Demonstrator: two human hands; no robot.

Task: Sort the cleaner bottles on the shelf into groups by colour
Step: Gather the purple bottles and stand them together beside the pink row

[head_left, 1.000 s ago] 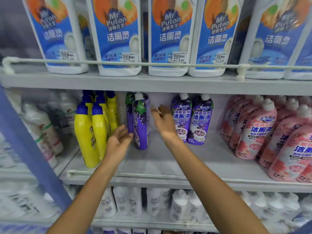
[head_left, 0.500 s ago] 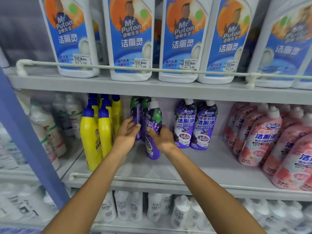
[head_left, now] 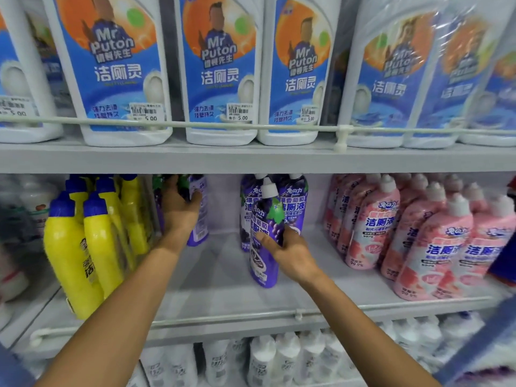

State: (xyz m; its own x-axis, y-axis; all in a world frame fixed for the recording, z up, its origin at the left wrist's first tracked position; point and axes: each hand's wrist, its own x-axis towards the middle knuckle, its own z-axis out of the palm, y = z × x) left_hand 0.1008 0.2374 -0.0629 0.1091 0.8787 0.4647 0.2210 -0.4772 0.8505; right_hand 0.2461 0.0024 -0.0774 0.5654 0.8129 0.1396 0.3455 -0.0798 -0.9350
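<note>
On the middle shelf [head_left: 217, 277] my right hand [head_left: 290, 254] grips a purple cleaner bottle [head_left: 265, 236] with a white cap, standing in front of two more purple bottles [head_left: 296, 202]. My left hand [head_left: 181, 208] is wrapped around another purple bottle [head_left: 199, 216] further left, next to the yellow bottles [head_left: 83, 247] with blue caps. Pink bottles [head_left: 418, 241] fill the right end of the shelf.
Large white bottles with blue labels [head_left: 220, 71] stand on the upper shelf behind a white rail [head_left: 251, 125]. Small white bottles [head_left: 279, 361] fill the lower shelf. A rail [head_left: 223, 317] runs along the middle shelf's front edge. White bottles [head_left: 30, 208] sit at the far left.
My right hand carried the front purple bottle to the right, in front of the purple pair. My left hand closed around the purple bottle left beside the yellow ones. The camera moved closer.
</note>
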